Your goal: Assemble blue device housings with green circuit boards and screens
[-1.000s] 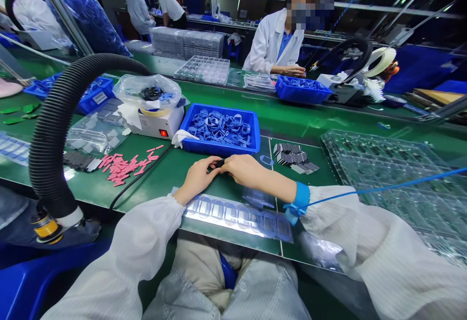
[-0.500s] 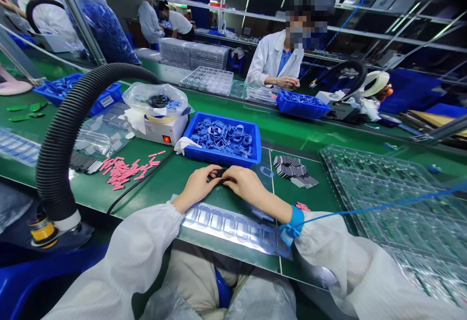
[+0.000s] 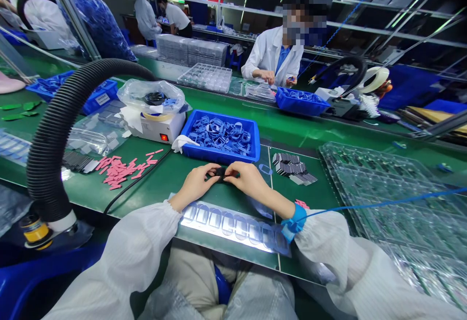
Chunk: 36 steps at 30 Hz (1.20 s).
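Note:
My left hand (image 3: pixel 197 182) and my right hand (image 3: pixel 247 179) meet over the green bench, fingers pinched together on a small black part (image 3: pixel 220 172) held between them. Just beyond them stands a blue bin (image 3: pixel 221 137) full of blue ring-shaped pieces. Under my wrists lies a shiny strip (image 3: pixel 233 226) with a row of oval film pieces. A blue wrist strap (image 3: pixel 295 219) with a blue cord is on my right wrist.
A black ribbed hose (image 3: pixel 58 125) arcs at left. Pink strips (image 3: pixel 120 167), a white box with a red switch (image 3: pixel 160 128), striped black parts (image 3: pixel 294 167) and clear trays (image 3: pixel 394 198) lie around. A person in white (image 3: pixel 273 55) works across the belt.
The view has shifted slightly. My hands stay together on the black part, fingers now pinching it more from both ends. The person opposite has raised both hands.

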Available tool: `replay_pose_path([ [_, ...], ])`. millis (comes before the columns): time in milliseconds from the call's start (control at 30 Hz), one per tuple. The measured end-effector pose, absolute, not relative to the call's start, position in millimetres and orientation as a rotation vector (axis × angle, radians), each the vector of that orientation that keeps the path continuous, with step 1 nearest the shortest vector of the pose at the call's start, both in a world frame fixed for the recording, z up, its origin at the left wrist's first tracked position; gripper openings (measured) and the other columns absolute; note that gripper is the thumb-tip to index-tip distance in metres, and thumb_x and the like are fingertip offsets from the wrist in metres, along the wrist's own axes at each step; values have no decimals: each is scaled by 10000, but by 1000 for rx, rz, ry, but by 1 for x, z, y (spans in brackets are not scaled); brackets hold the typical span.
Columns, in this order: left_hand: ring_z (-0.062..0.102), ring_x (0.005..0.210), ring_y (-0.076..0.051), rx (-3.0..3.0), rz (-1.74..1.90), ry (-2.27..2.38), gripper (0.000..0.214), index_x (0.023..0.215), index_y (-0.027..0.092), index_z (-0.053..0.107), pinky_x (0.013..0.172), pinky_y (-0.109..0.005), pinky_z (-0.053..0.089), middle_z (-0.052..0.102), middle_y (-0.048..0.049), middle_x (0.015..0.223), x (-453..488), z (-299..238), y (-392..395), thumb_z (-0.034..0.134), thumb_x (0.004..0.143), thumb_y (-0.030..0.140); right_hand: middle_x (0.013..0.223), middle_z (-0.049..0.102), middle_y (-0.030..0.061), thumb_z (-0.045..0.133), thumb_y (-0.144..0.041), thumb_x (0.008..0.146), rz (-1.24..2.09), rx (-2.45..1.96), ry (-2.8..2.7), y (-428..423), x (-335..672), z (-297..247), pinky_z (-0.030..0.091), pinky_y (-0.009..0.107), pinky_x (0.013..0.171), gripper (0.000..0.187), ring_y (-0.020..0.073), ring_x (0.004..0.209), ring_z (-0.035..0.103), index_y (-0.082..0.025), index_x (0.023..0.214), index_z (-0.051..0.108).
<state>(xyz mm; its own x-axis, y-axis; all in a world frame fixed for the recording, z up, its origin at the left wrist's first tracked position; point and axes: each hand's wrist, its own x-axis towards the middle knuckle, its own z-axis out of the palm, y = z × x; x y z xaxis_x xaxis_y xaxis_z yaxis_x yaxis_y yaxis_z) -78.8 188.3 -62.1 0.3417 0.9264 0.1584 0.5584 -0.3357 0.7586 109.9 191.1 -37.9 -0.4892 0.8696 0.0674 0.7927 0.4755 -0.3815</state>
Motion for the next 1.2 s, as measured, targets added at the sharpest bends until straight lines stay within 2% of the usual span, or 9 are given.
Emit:
replay_pose_path([
  [300, 686, 850, -199, 2011, 790, 1308, 284, 1086, 185, 621, 724, -330, 536, 742, -57, 934, -79, -65, 190, 606, 808, 239, 902, 645, 22, 563, -336, 903, 506, -1484, -2423, 194, 115, -28, 534, 325, 713, 210, 133, 769, 628, -142, 966, 610],
  [467, 687, 862, -213, 2022, 771, 1309, 304, 1104, 208, 624, 712, -307, 532, 747, -52, 955, -80, -63, 188, 574, 805, 237, 871, 645, 14, 564, -329, 904, 544, -1406, -2382, 192, 114, -33, 534, 311, 697, 200, 125, 745, 627, -138, 932, 613],
  [567, 671, 908, -223, 2049, 751, 1291, 384, 1144, 224, 607, 766, -331, 524, 735, -48, 1000, -80, -60, 186, 608, 760, 228, 862, 646, 12, 557, -327, 908, 544, -1371, -2349, 189, 115, -39, 536, 306, 689, 199, 120, 730, 626, -137, 934, 611],
  [667, 657, 946, -244, 2065, 740, 1270, 453, 1159, 230, 601, 818, -366, 512, 724, -50, 1030, -80, -59, 185, 671, 715, 285, 840, 645, 5, 554, -328, 911, 524, -1340, -2333, 187, 116, -44, 536, 297, 676, 200, 112, 701, 623, -136, 929, 610],
  [733, 667, 929, -243, 2054, 743, 1267, 415, 1134, 228, 610, 817, -370, 514, 731, -48, 1014, -80, -59, 186, 666, 734, 324, 819, 647, 2, 555, -305, 910, 491, -1315, -2335, 186, 116, -42, 529, 294, 672, 178, 114, 693, 623, -136, 925, 611],
  [833, 684, 892, -220, 2034, 748, 1253, 337, 1094, 237, 625, 808, -345, 517, 745, -28, 983, -79, -60, 187, 644, 770, 326, 881, 672, 33, 528, -217, 913, 401, -1267, -2363, 182, 120, -34, 501, 291, 717, 120, 142, 786, 631, -169, 959, 628],
  [933, 680, 899, -220, 2028, 751, 1240, 338, 1097, 230, 630, 814, -341, 513, 744, -36, 983, -79, -59, 186, 647, 773, 328, 969, 674, 49, 507, -137, 896, 328, -1177, -2479, 178, 124, -22, 464, 268, 709, 190, 175, 901, 611, -224, 984, 651],
  [1033, 677, 887, -211, 2019, 754, 1226, 346, 1110, 225, 628, 814, -335, 511, 742, -39, 980, -80, -59, 186, 641, 777, 319, 939, 671, 56, 511, -102, 874, 292, -1091, -2617, 175, 124, -19, 440, 258, 641, 233, 188, 877, 601, -228, 1014, 647],
  [1200, 673, 859, -193, 2002, 755, 1203, 345, 1105, 220, 624, 786, -310, 517, 740, -20, 947, -81, -59, 187, 635, 768, 289, 885, 650, 92, 492, -142, 895, 245, -1069, -2686, 177, 115, -30, 441, 286, 637, 245, 203, 801, 586, -160, 1127, 567],
])
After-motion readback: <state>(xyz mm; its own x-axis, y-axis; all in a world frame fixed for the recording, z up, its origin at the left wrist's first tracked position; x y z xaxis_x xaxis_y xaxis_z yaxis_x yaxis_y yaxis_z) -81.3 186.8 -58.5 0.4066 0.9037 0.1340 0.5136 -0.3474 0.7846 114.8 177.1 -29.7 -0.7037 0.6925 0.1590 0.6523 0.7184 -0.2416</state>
